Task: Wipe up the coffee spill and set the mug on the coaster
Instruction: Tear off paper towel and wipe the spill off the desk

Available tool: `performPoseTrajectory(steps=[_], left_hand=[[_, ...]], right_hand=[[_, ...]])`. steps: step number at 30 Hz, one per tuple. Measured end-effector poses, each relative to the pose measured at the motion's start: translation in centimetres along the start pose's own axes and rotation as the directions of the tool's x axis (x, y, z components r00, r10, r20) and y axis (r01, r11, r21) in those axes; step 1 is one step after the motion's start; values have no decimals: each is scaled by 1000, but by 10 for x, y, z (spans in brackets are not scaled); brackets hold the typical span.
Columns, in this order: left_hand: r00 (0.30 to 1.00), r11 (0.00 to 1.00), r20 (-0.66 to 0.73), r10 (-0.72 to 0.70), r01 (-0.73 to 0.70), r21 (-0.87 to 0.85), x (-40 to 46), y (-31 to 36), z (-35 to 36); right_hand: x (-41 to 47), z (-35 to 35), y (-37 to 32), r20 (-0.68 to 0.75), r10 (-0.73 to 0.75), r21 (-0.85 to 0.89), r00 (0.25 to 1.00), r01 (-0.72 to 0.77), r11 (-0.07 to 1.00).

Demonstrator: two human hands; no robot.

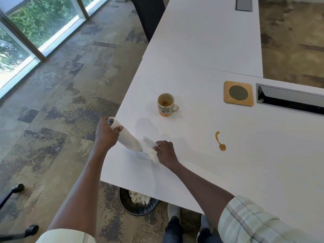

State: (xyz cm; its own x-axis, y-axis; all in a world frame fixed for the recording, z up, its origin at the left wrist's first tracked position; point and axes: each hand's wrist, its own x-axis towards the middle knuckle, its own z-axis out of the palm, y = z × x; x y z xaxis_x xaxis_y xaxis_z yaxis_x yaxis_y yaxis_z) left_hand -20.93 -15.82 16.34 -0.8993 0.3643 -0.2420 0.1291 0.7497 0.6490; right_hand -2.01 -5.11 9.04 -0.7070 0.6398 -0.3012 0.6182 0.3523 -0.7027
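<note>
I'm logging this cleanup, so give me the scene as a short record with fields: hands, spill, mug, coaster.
left hand: grips the paper towel roll, tilted on the table
right hand: pinches the loose sheet at the roll's end
spill: brown streak, unwiped, right of the hands
mug: upright on the table, handle to the right
coaster: bare, apart from the mug

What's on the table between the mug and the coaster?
Nothing: in the head view, only bare white table lies between the mug and the coaster.

One mug, one coaster, one spill
</note>
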Motion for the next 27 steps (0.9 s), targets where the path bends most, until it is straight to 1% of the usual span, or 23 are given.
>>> performPoseTrajectory(steps=[3,6,8,10,12,15,18,20,23,27], left_hand=[[999,999,-22,-32,32,-31,2,-3,-1],[998,998,-26,-55,54,-43,3,-3,1],[998,998,-33,-58,57,-32,4,-1,1],[998,998,-37,-60,59,-23,6,0,2],[996,997,-47,-78,77,-23,6,0,1],[992,994,-67,-110,108,-27,7,0,0],[986,990,-93,-139,136,-37,6,3,1],[984,989,-109,-143,139,-41,5,5,2],[982,990,-126,-139,134,-46,2,7,3],[984,991,-126,-129,126,-35,-6,12,5]], right_hand=[[-4,0,16,-4,52,82,999,-52,995],[-4,-1,20,-5,111,239,994,-106,965],[-3,-5,15,38,143,325,989,-148,934],[-1,-8,14,93,131,367,987,-156,917],[1,-9,17,124,96,319,988,-132,939],[0,-11,20,139,43,157,989,-65,986],[-7,-14,27,177,23,35,984,-29,999],[-12,-15,35,215,23,-9,976,-22,1000],[-18,-19,47,264,86,-66,961,-71,995],[-22,-32,60,214,121,-43,969,-115,992]])
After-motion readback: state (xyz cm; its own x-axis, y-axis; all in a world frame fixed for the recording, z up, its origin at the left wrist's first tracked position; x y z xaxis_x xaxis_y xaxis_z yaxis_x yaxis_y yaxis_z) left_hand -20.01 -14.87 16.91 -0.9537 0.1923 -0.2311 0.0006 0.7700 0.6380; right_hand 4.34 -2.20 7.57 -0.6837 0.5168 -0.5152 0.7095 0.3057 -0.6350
